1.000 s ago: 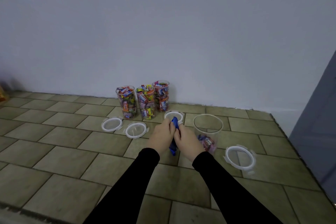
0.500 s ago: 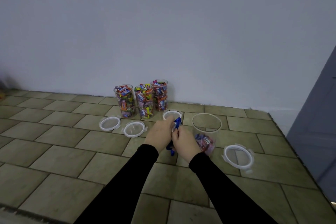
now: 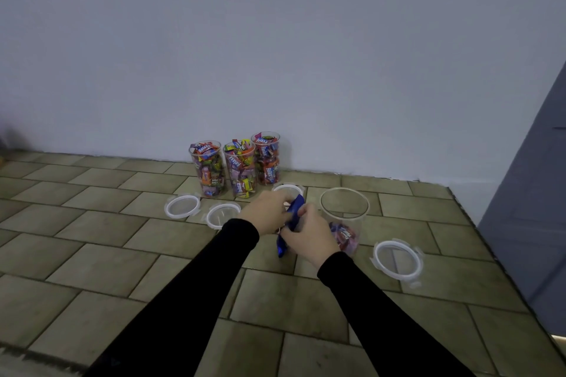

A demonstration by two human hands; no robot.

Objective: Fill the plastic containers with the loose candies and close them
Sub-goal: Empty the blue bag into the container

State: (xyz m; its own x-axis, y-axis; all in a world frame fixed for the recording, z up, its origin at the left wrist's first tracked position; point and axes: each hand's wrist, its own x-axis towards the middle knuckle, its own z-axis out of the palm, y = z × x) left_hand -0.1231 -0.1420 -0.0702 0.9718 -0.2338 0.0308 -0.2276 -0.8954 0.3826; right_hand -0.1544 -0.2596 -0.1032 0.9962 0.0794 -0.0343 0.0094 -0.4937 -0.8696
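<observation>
My left hand (image 3: 268,215) and my right hand (image 3: 309,232) both grip a blue candy bag (image 3: 292,216) above the tiled floor. Just right of them stands a wide clear container (image 3: 344,208), open, with a few wrapped candies (image 3: 344,236) at its bottom. Its white lid (image 3: 398,260) lies on the floor to the right. Three tall clear containers (image 3: 240,171) full of candies stand open by the wall. Their white lids lie in front: one lid (image 3: 182,206) at the left, one lid (image 3: 222,216) in the middle, and a third lid (image 3: 288,188) partly hidden behind my hands.
A pale wall (image 3: 275,55) runs along the back of the tiled floor (image 3: 92,254). A grey-blue door or panel (image 3: 533,223) stands at the right edge.
The hands have shifted slightly with the blue bag, its top end now leaning right toward the wide container. Everything else stays put.
</observation>
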